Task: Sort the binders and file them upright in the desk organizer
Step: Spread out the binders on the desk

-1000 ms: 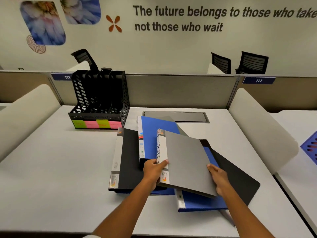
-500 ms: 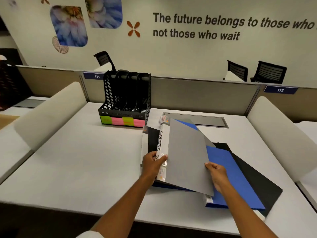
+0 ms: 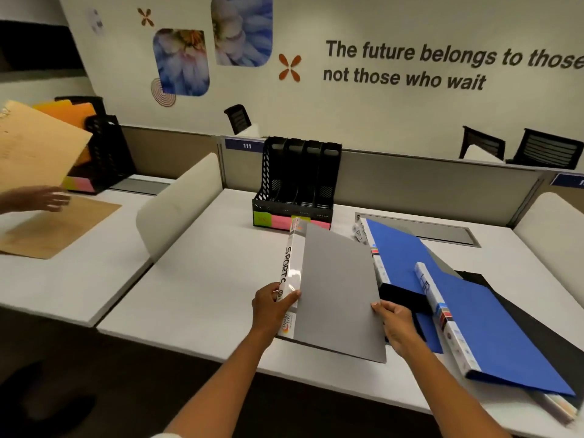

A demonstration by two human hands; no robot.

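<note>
Left hand (image 3: 274, 306) gripped spine, right hand (image 3: 398, 327) pinched opposite edge of grey binder (image 3: 338, 289), raised over desk (image 3: 202, 279), short of desk organizer (image 3: 298, 178). Organizer slots looked unfilled. Blue binders (image 3: 493, 324) and black one unsorted: task barely begun.

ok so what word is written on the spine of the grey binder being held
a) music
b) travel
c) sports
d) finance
c, the white spine of the grey binder reads SPORTS just above where the left hand grips it, while the right hand holds the binder's other edge.
</note>
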